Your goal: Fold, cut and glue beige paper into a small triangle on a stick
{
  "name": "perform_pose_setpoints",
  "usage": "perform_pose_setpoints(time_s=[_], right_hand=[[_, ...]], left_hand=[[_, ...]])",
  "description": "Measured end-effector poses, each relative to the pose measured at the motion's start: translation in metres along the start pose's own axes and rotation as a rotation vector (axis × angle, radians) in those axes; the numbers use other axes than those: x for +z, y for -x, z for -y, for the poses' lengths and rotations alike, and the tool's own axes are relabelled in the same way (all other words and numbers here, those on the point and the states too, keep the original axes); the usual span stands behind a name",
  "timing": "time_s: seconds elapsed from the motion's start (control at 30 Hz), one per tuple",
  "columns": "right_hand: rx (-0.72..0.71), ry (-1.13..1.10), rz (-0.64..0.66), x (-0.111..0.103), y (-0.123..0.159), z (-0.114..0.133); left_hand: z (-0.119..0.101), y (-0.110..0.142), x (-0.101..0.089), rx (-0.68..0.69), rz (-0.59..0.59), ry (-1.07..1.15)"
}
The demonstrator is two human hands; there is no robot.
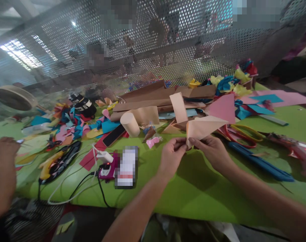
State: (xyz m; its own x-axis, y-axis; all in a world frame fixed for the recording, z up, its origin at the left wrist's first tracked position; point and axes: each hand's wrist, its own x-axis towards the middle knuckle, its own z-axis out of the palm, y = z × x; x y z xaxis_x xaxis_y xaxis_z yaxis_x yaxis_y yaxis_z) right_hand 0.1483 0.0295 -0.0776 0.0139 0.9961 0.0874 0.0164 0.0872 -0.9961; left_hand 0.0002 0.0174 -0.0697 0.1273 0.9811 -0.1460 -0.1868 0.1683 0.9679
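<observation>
Above the green tabletop (153, 168), both my hands hold one folded piece of cream paper (204, 127). My left hand (173, 154) pinches its lower left corner between thumb and fingers. Close beside it, my right hand (212, 153) grips the bottom edge, thumb on the near face. The paper flares to a point toward the right, and an orange edge shows along its left side. Behind it stand a pink paper sheet (222, 107) and a cream strip (178, 107). To the right lie red-handled scissors (243, 139) and a blue cutter knife (261, 161).
A phone (127, 167) and a purple power strip (108, 169) with cables lie left of my hands. Further left are a yellow glue gun (50, 164) and another person's hand (5, 148). Brown cardboard (142, 95) and coloured paper scraps (67, 131) line the back, before a perforated metal screen (153, 43).
</observation>
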Motion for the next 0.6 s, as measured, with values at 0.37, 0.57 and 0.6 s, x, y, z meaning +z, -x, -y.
perform_pose_setpoints(time_s=[0.37,0.57,0.6], right_hand=[[0.063,-0.005,-0.013,0.0027,0.0003,0.0005],[0.143,-0.083,-0.172,0.0023,0.0,-0.0035],[0.127,-0.075,-0.216,0.0004,-0.0009,-0.0039]], left_hand=[[0.0019,-0.0017,0.0021,0.035,-0.046,-0.057],[-0.0014,-0.004,0.0003,0.032,-0.11,-0.072],[-0.0018,-0.0041,-0.0001,0.033,-0.115,-0.072]])
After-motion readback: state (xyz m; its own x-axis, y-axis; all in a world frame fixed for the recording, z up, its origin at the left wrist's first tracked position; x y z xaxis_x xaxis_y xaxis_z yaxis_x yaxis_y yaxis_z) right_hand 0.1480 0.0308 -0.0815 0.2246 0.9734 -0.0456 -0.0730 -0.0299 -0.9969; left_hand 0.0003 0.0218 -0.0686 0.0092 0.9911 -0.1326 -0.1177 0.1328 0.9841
